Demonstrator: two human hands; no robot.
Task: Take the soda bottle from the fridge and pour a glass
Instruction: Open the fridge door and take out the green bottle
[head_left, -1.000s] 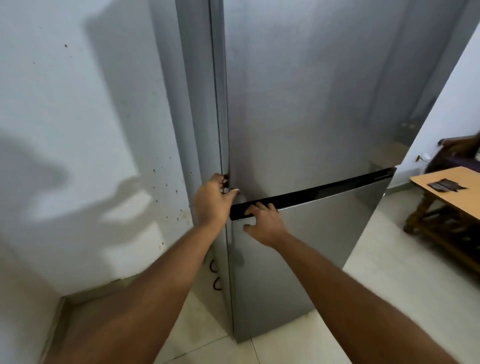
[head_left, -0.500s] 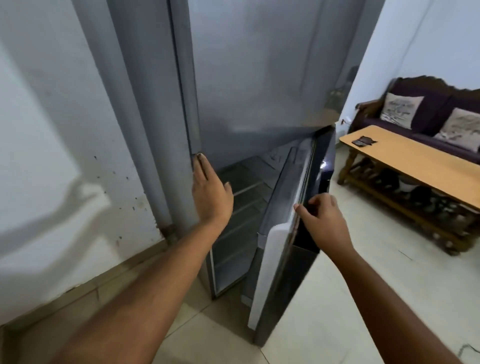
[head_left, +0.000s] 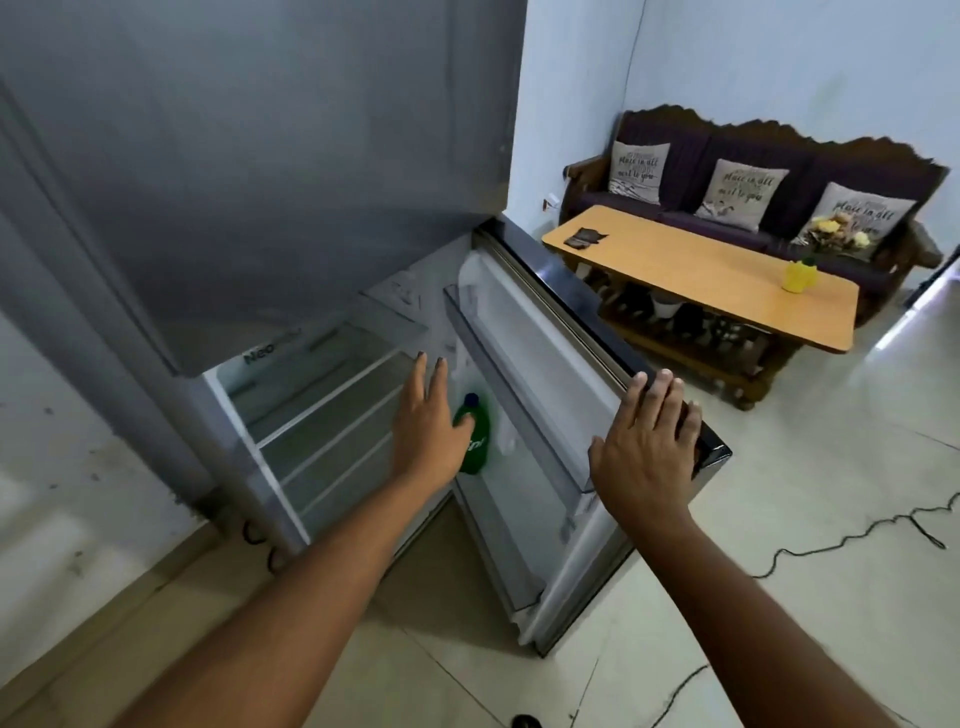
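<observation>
Since half a second ago: lower door (head_left: 540, 395) swung much wider; left hand (head_left: 423, 426) gone from the fridge (head_left: 260, 171) edge into the opening; right hand (head_left: 647, 449) moved up to the door's top edge. Left hand: fingers spread and extended, holding nothing, just in front of the bottle (head_left: 474, 441), thumb over its shoulder; whether it touches cannot be told. Right hand: flat, fingers loosely spread, laid over the door's top edge, not curled round it. Bottle: green, dark cap, upright in the door's inner rack, partly hidden by the left hand. Fridge interior: clear shelves (head_left: 322, 415), bare as far as visible. Upper door closed. Beyond the door: wooden tabletop (head_left: 717, 270) carrying a yellow mug (head_left: 799, 275) and a dark flat item (head_left: 584, 238). Behind it: dark sofa (head_left: 753, 156) with three printed cushions (head_left: 742, 188). Floor: black cable (head_left: 857, 535) on pale tiles.
</observation>
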